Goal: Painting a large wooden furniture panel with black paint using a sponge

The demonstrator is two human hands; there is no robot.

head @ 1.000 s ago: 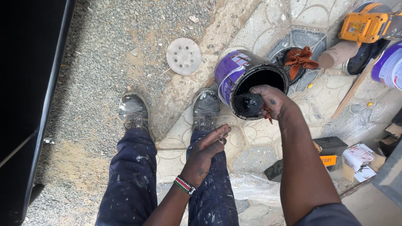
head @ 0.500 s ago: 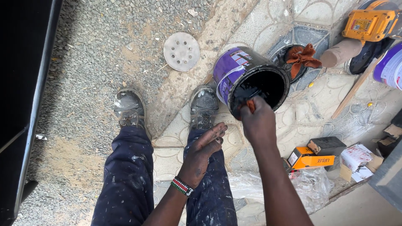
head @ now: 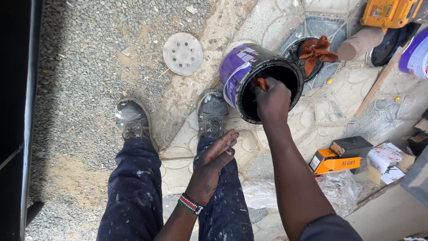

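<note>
Your right hand (head: pixel 272 100) closes around an orange-handled brush (head: pixel 261 83), reaching over the rim and into the mouth of a purple paint can (head: pixel 238 71); only the handle's tip shows above your knuckles, the bristles hidden inside. The can tilts toward you on the patterned paving (head: pixel 312 129), its interior coated black, touching the toe of your right boot (head: pixel 212 111). Your left hand (head: pixel 214 163) rests flat and loosely open on your right thigh, fingers smeared with black, holding nothing, well below the can. Just behind the can lies a round black lid (head: pixel 298 52) with a rust-coloured rag (head: pixel 315 51) on it. A second purple can (head: pixel 414 56) stands at the far right edge, its contents out of view. A grey sanding disc (head: pixel 183 53) lies on the gravel, left of the can.
</note>
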